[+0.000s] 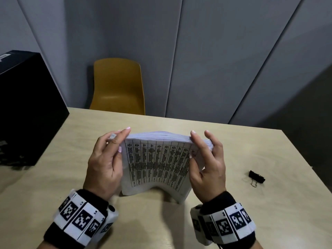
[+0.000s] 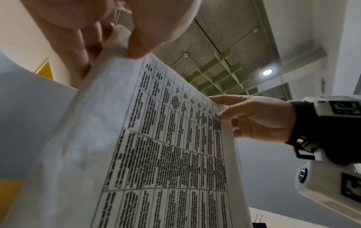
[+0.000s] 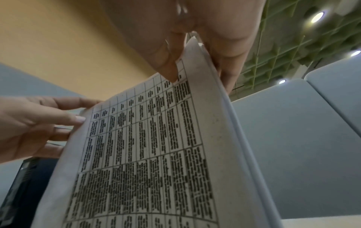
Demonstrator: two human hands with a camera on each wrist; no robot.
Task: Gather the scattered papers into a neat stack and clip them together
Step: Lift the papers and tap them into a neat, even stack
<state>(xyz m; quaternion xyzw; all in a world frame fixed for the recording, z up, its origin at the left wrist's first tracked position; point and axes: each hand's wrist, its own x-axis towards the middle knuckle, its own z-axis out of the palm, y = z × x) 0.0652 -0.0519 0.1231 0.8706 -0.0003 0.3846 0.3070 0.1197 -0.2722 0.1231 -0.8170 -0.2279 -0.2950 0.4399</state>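
Black, boxy case [image 1: 27, 108] sits far left of the thick stack of white printed-table papers [image 1: 158, 162]. You hold that stack on edge on the pale wooden table [image 1: 251, 212], its bottom bowed. Your left hand [image 1: 106, 162] pinches its left side, your right hand [image 1: 206, 162] its right. Right of the stack lies the small black binder clip [image 1: 256, 177], nearer your right hand.

Dim room, ceiling spots [image 3: 317, 15] flare, wrist views blurry w/ warped edges.
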